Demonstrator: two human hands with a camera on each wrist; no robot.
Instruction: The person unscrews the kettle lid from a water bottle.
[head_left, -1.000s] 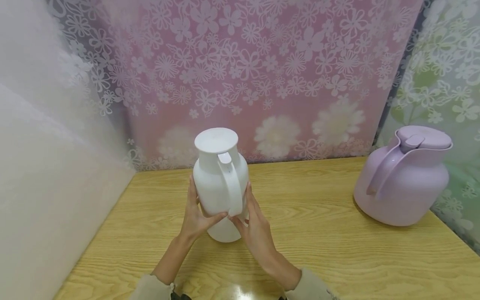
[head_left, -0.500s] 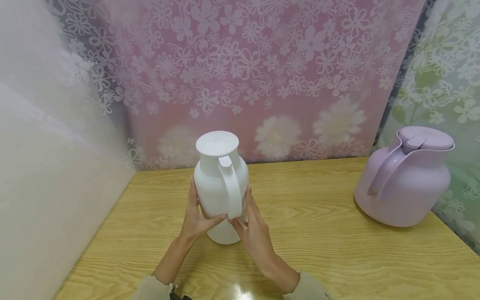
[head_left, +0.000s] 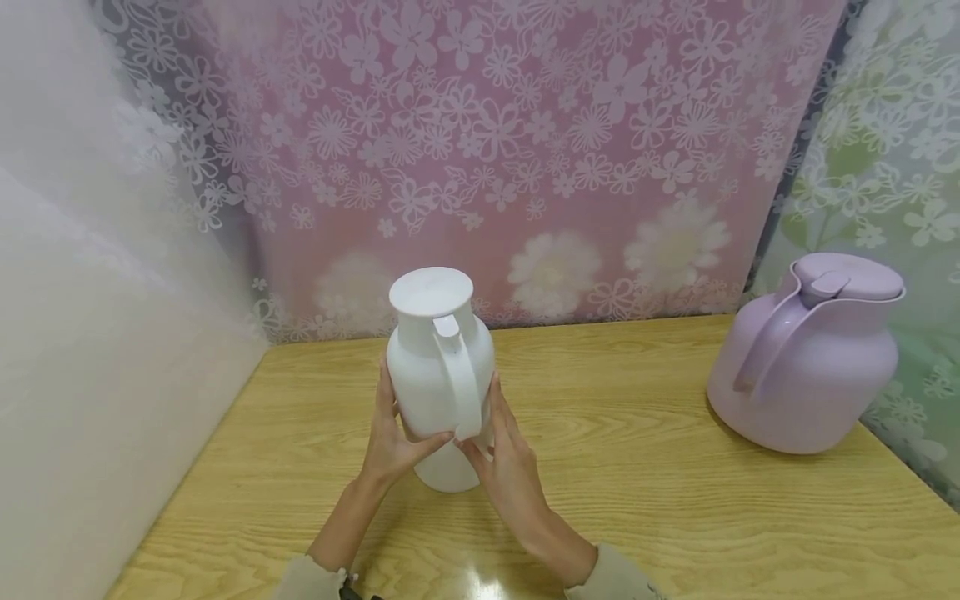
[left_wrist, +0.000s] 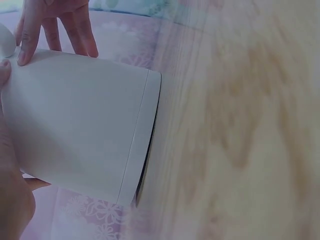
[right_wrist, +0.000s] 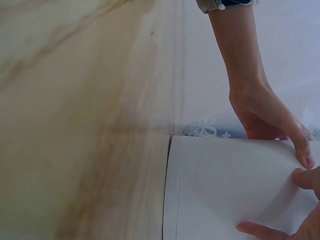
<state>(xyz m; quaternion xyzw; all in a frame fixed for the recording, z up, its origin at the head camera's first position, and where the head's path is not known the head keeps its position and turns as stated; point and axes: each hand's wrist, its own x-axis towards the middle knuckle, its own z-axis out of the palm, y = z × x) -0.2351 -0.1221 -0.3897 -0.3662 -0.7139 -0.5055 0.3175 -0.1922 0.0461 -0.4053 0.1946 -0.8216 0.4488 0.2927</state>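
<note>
A: Where does the work stand?

B: A white jug point(head_left: 416, 367) is in a two-handed grip, nearly upright, just below the centre of the head view towards seven o'clock.

A: And the hands?

B: Clamped on its body: left hand point(head_left: 390, 446) at about eight o'clock, right hand point(head_left: 513, 471) at about four, thumbs nearly meeting beneath the handle point(head_left: 465, 383). The handle faces the wearer, near five o'clock.

A: What appears done?

B: The grip, I'd judge, is complete: fingers spread along both flanks, with the lid point(head_left: 431, 293) in place at the jug's twelve o'clock.

A: And what is left?

B: Release, at the least; neither hand has let go. Whether the jug has its full weight on the desk point(head_left: 637, 508) is hard to say: the left wrist view shows a dark line under the base point(left_wrist: 137, 145), perhaps a gap, perhaps only shadow.

A: Anything else in the frame?

B: A purple jug point(head_left: 825, 375) stands well apart at three o'clock, lid on, touched by neither hand.
</note>
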